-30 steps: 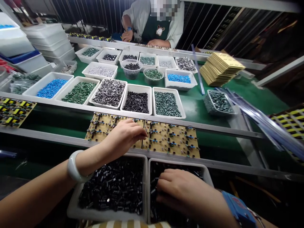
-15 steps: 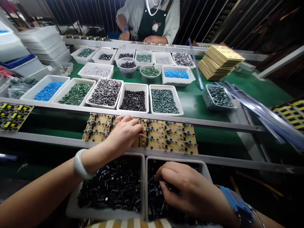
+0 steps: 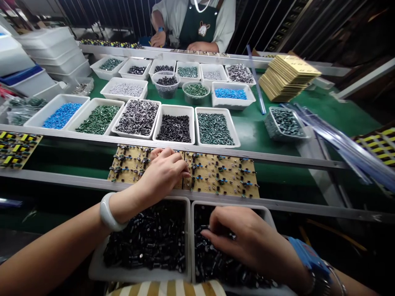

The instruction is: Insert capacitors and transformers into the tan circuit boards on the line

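My left hand (image 3: 168, 168) is over the seam between two tan circuit boards (image 3: 224, 176). Its fingers are curled and pinched together near the board surface; whatever they hold is hidden. The boards carry rows of small black, blue and green parts. My right hand (image 3: 243, 234) hovers low at a white bin (image 3: 268, 213) of small black cylindrical components (image 3: 210, 259), with bent fingers and the thumb beside them. Its fingertips are partly hidden, so I cannot make out what is in them. Beneath my left forearm, a second white bin (image 3: 188, 238) holds similar black components.
Metal rails (image 3: 293, 205) border the boards. Beyond them stand white trays (image 3: 239, 142) of small parts. A stack of tan boards (image 3: 288, 78) and clear plastic tubes (image 3: 333, 135) lie right, stacked white bins (image 3: 54, 51) left. Another person (image 3: 197, 28) works across the table.
My right hand has shifted slightly, its fingers bent higher and the thumb further out to the left. My left hand stays at the boards. The view has tilted slightly.
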A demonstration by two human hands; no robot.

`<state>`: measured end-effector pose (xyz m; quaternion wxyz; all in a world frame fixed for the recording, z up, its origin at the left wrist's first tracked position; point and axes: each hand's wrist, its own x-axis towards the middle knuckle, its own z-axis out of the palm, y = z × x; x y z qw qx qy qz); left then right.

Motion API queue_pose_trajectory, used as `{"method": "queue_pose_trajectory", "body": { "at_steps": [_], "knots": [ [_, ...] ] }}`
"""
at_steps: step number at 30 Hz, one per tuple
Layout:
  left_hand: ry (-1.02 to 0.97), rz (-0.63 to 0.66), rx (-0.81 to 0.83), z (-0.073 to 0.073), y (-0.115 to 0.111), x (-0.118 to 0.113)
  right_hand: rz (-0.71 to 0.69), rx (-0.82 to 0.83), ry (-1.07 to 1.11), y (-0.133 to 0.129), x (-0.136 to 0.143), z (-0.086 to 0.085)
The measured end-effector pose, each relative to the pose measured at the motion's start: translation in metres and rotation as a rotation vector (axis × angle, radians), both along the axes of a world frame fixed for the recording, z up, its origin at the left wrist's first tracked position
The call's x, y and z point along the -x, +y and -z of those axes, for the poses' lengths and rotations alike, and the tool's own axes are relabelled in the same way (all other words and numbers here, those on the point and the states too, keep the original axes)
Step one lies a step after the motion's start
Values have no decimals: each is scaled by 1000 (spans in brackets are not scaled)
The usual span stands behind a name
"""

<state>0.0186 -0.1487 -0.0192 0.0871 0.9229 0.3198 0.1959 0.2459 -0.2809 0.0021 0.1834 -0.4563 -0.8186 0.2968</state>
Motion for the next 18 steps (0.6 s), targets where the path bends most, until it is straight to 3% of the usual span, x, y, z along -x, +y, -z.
{"method": "queue_pose_trajectory", "body": {
  "at_steps": [12, 18],
  "knots": [
    [-11, 18, -24, -1, 1, 2, -52, 19, 165, 8, 5, -5],
    [5, 65, -49, -3, -3, -1, 186, 77, 179, 19, 4, -10]
  ]
}}
